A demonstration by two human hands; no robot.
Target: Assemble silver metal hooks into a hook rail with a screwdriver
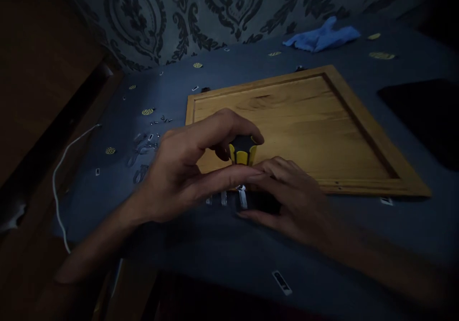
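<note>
Above the near edge of a framed wooden panel (287, 125), perhaps a cabinet door, my left hand (193, 168) grips a yellow-and-black fluted handle (243, 155) between thumb and fingers. It looks like a screwdriver handle standing upright, its flat black end facing up. Its lower part is hidden behind my left thumb. My right hand (287, 192) is just below and to the right, fingers curled, thumb apart from the index finger. A shiny metal piece (243, 197) shows at its fingertips. What the right fingers hold is hidden.
Loose screws (163, 119) and clear plastic pieces (141, 149) lie on the dark blue patterned cloth (215, 259) at left. A white cable (55, 187) hangs along the left edge. A blue cloth (322, 37) lies behind the panel; a black flat object (426, 115) is at right.
</note>
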